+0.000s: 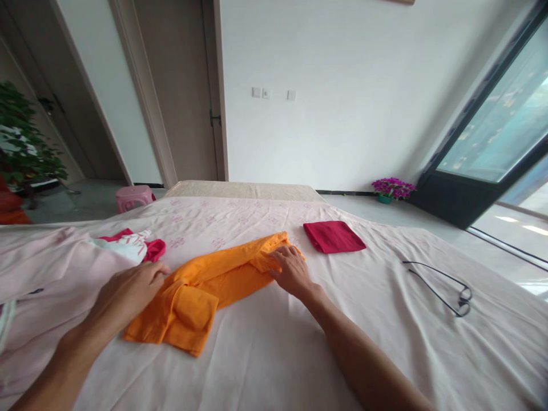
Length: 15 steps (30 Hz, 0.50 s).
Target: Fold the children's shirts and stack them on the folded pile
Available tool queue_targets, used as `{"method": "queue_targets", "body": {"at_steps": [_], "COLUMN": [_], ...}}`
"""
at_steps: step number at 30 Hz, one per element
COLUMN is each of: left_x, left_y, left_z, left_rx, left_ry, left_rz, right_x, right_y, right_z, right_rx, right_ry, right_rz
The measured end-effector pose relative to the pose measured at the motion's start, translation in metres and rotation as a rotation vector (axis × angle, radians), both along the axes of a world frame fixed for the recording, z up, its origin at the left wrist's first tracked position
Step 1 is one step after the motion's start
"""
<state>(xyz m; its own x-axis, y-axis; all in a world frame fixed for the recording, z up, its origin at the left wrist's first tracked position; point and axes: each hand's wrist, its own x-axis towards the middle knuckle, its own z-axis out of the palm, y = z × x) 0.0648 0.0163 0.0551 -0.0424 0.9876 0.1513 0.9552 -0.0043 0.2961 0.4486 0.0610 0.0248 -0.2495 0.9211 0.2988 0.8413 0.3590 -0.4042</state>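
Note:
An orange shirt (233,279) lies across the bed in a long folded strip, with one sleeve turned back over its left part. At the shirt's left edge is my left hand (136,288), its fingers bent together on the cloth and the fingertips partly hidden. My right hand (293,271) grips the opposite end near the collar, fingers curled down on the fabric. Just beyond my right hand, a dark red folded cloth (334,236) lies flat in a neat rectangle.
Pale pink clothing (55,268) and a crumpled red-and-white garment (137,244) lie at left. Black-framed glasses (443,285) rest at right on the patterned sheet (265,354). Past the bed are a pink stool (135,197) and purple flowers (393,187).

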Motion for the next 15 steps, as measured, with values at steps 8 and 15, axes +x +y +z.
{"method": "queue_targets", "body": {"at_steps": [8,15], "left_x": [0.100,0.102], "left_y": [0.019,0.060], "left_z": [-0.028,-0.014], "left_rx": [0.072,0.003], "left_ry": [0.090,-0.184], "left_rz": [-0.247,-0.124], "right_x": [-0.006,-0.021], "right_y": [0.010,-0.008], "right_z": [-0.006,-0.008], "right_rx": [-0.024,-0.167], "right_ry": [0.133,0.414], "right_rz": [-0.150,0.290]}}
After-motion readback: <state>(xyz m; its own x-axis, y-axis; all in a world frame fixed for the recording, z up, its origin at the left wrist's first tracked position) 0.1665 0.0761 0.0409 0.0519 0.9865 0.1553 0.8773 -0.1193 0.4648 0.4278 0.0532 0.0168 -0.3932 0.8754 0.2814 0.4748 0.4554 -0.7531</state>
